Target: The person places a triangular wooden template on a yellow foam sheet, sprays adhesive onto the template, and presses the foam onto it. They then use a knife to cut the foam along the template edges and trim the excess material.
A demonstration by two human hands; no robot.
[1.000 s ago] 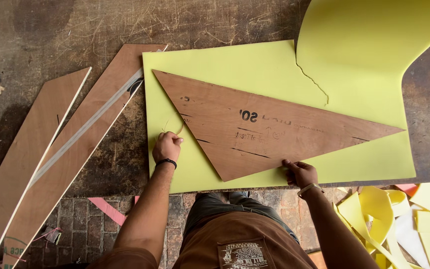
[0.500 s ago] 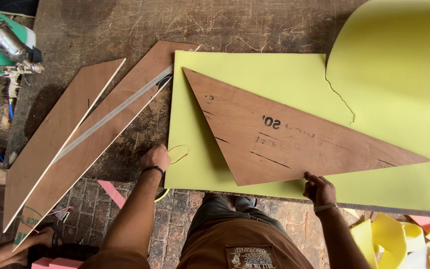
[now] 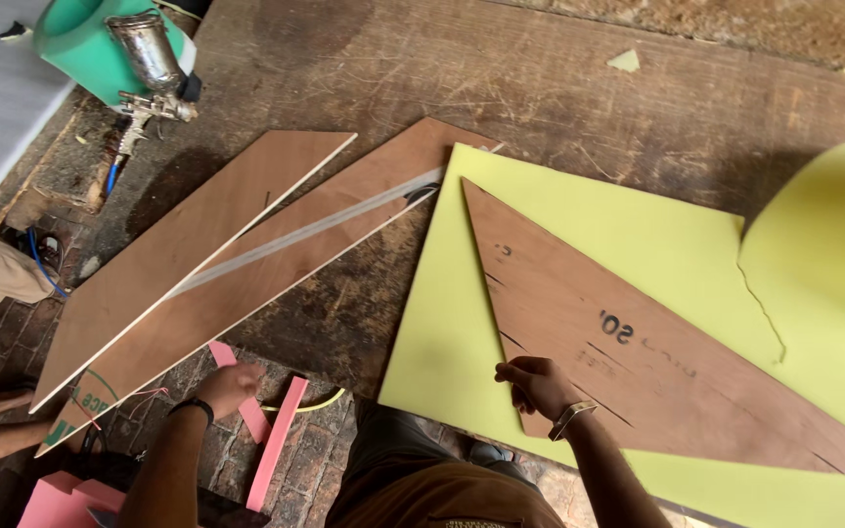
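Head view: the right hand (image 3: pixel 537 383) presses spread fingers flat on the triangular plywood template (image 3: pixel 657 342), gripping nothing, at its 7 o'clock corner. The template lies on the yellow foam sheet (image 3: pixel 579 235) on the table (image 3: pixel 540 78). The left hand (image 3: pixel 230 385), at 8 o'clock, reaches loosely curled toward pink foam strips (image 3: pixel 276 440); whether it holds anything, I cannot tell. Held by one hand, the template could likely slide on the foam.
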